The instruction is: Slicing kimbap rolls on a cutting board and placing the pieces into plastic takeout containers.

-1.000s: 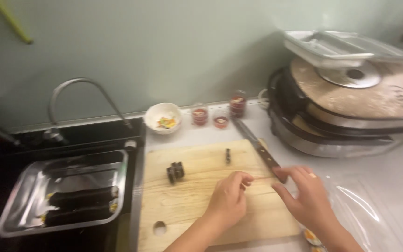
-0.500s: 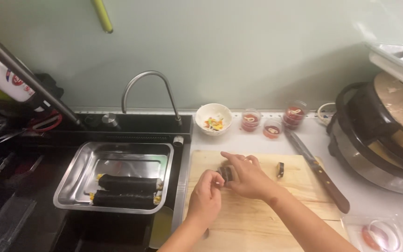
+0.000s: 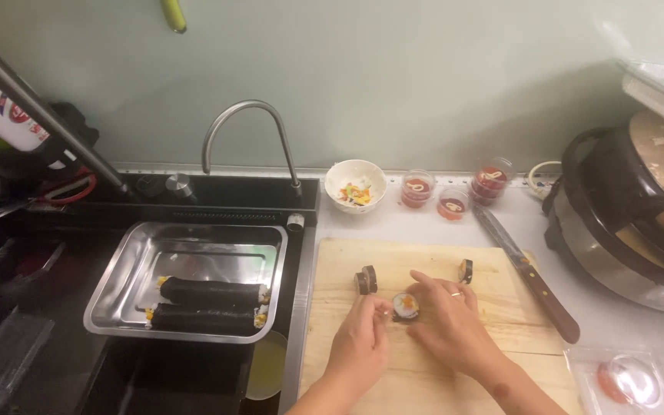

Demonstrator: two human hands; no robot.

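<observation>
Both hands meet on cutting board (image 3: 424,384): left hand (image 3: 361,346) and right hand (image 3: 447,327) pinch flat-lying roll slice (image 3: 405,306) between fingertips, filling upward. Cut slices (image 3: 366,280) upright beyond. Knife (image 3: 528,273) parked on board's right edge, clear of hands. Sauce cups (image 3: 453,204) at counter's back.

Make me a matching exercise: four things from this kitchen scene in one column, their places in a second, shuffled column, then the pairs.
Things:
1. two dark seaweed rice rolls
2. wooden-handled knife
3. small white bowl of chopped bits
4. cut sushi slice lying flat

Places:
A. between the two hands, on the wooden cutting board
B. in the steel tray over the sink
C. along the board's right edge
D. on the counter behind the board, near the tap

Pairs: 1-B, 2-C, 3-D, 4-A
</observation>
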